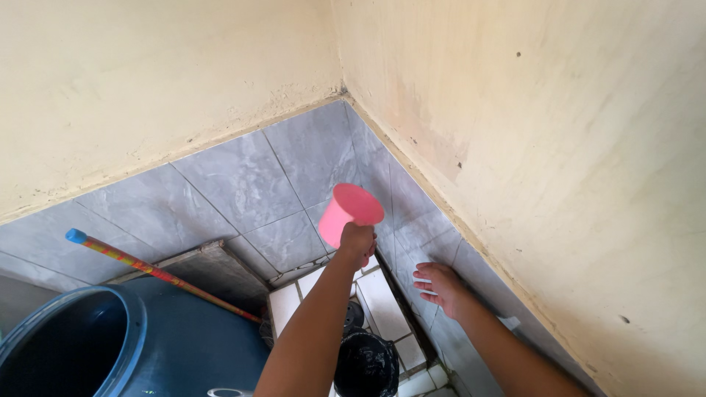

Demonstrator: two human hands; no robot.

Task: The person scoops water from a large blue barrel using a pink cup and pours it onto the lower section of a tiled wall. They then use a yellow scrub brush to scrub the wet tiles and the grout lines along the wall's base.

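Nearest the camera, at the bottom edge, a glossy black rounded plastic container sits low on the white square floor tiles, with the two bare forearms rising past it on either side. To the near left stands a big dark blue plastic barrel, smooth and round, its wide mouth open and dark inside. Across its top leans a long thin stick wrapped in red and yellow with a blue cap, slanting from the far left down toward the floor corner, over a flat grey slab propped against the wall.

Farther in, the right hand lies flat with the palm against the grey marbled wall tiles on the right, fingers spread and pointing left; it grips nothing. The forearm runs back to the near right corner.

Beyond that, the left arm stretches straight up the middle. The left hand is curled tight into a fist around the handle of a pink plastic scoop cup. That cup is held up in the air before the corner where the two tiled walls meet, tilted so its round, flat, matte base faces the camera.

Farthest off, above the smooth, faintly veined tiles, the cream plastered walls look rough and blotchy, with small dark specks and a chipped seam along the tile edge.
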